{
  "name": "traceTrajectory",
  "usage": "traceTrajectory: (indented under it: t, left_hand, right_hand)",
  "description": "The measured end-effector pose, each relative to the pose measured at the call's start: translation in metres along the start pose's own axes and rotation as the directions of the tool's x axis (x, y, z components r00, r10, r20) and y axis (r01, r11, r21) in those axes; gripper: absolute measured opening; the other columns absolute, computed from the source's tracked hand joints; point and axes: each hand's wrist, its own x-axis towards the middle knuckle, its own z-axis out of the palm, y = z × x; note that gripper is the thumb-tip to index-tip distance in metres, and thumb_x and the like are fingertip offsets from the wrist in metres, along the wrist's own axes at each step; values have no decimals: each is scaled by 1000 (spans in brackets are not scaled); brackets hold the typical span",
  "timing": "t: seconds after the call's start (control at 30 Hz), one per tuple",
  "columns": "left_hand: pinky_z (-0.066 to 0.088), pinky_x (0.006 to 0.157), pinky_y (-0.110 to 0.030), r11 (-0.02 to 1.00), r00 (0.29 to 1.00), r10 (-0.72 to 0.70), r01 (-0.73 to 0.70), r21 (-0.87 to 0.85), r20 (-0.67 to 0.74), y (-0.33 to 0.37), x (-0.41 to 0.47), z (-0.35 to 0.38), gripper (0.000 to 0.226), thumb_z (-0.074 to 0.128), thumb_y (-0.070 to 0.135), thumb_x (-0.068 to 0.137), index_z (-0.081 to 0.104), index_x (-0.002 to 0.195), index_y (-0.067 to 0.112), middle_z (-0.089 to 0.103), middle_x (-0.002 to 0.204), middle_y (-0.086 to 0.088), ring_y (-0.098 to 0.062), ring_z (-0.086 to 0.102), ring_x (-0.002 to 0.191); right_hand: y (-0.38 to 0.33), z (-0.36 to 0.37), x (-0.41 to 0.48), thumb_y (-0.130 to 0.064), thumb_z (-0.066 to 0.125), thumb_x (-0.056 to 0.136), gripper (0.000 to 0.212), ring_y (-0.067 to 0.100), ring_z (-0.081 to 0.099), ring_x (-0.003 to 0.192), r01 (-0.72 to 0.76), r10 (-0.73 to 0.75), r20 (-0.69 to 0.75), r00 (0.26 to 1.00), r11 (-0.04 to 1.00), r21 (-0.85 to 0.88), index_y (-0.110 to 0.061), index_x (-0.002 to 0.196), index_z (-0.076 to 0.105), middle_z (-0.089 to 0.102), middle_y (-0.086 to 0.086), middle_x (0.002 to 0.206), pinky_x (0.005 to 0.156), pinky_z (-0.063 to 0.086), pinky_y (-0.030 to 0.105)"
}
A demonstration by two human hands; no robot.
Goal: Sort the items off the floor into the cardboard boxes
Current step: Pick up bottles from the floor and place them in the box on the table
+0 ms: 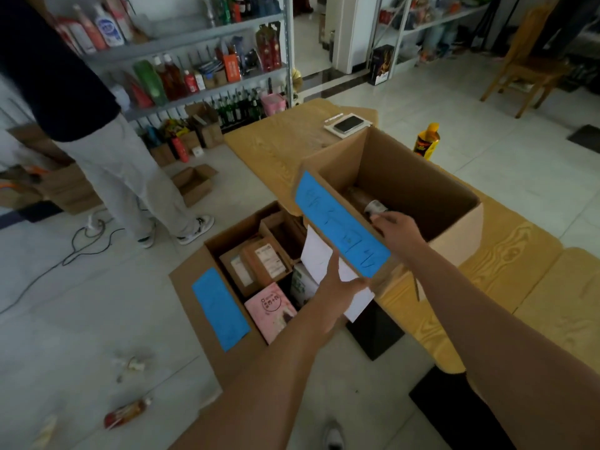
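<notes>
A tall cardboard box (454, 206) with a blue label stands on the wooden table. My right hand (394, 228) reaches over its near rim and grips a dark bottle (373, 206) inside the box. My left hand (334, 287) holds the lower corner of the box's blue-labelled flap (341, 225). A second, lower cardboard box (194, 287) sits on the floor to the left, with a blue label on its flap and several small cartons and a pink book (271, 311) inside. A red-labelled bottle (125, 414) lies on the floor at the lower left.
Another person (107, 151) stands at the left by metal shelves full of bottles. A cable (81, 245) snakes across the floor near their feet. A phone (349, 124) lies on the table, a yellow bottle (427, 141) stands behind the box, and small litter (133, 363) dots the tiles.
</notes>
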Motion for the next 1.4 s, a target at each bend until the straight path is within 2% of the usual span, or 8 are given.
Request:
traceTrajectory:
  t: [0.17,0.3,0.4,0.57,0.73,1.03,1.13,1.4]
  left_hand:
    - [41,108,-40,993,993,108,-106,48,-45,-34,-80,-74,81,64,28,90,12,152,34,24,157,3,-19,39,136]
    - [48,70,-9,985,980,171,-172,5,-101,-71,-148,-154,69,61,20,94,22,151,26,38,147,7,8,55,96]
    - [43,105,-33,990,985,126,-133,-52,-116,-112,-196,-204,63,58,19,96,26,150,27,32,153,5,-12,46,131]
    - [40,108,-37,990,979,37,-63,-123,-200,-183,-250,-261,59,53,17,98,27,149,24,36,151,-3,-22,40,135]
    - [45,52,-7,908,885,-99,-107,-405,-455,-244,-271,-306,48,46,-6,96,35,142,1,63,109,-15,-5,62,68]
    - [44,64,-8,787,737,-358,-92,-610,-574,-373,-276,-342,43,41,-9,96,37,139,-7,56,119,-23,-16,56,86]
    - [44,60,-6,786,709,-415,-37,-617,-570,-442,-251,-334,41,36,-11,96,37,137,-12,53,111,-19,-11,56,77]
    - [43,72,-20,614,663,-604,33,-789,-442,-633,-142,-318,38,46,-7,95,47,132,2,59,114,-14,-20,55,92]
  right_hand:
    - [-23,15,-81,-32,53,94,26,26,66,80,96,-101,-224,969,995,-37,-22,115,64,67,4,90,71,56,44]
    - [-26,68,-157,-33,56,92,29,16,65,86,180,-182,-245,952,983,-31,-27,120,61,66,-7,98,73,56,35]
    - [-4,121,-210,-30,57,93,29,13,64,85,215,-223,-146,964,974,-71,-22,121,60,66,-5,97,73,54,31]
    - [54,206,-279,-27,59,95,19,19,65,97,110,-97,89,991,982,-155,-24,114,62,68,3,111,83,55,38]
    - [88,274,-302,-16,58,94,28,27,64,101,66,22,320,947,963,-260,-12,122,61,66,4,116,86,52,44]
    - [205,386,-338,-6,56,95,32,28,60,83,-145,445,488,751,832,-536,1,126,55,62,19,101,69,50,33]
    - [283,426,-338,-10,62,91,38,34,62,103,-30,529,496,688,705,-709,-5,128,57,62,20,117,92,51,43]
    - [479,545,-265,-24,65,89,40,27,58,108,152,567,477,672,524,-838,-8,124,53,56,13,118,82,46,28]
